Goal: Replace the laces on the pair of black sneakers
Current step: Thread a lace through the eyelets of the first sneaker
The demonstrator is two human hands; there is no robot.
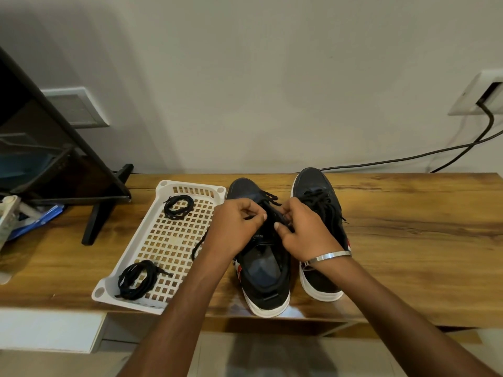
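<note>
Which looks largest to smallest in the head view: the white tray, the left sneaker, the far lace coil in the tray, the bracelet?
1. White tray
2. Left sneaker, though it lies partly under both hands
3. Far lace coil
4. Bracelet; only part of the band shows, so its rank is less sure.

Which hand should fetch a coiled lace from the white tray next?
Left, probably. The white tray with both coiled laces lies on that side, beside the left hand. The right hand would have to cross over the left sneaker.
</note>
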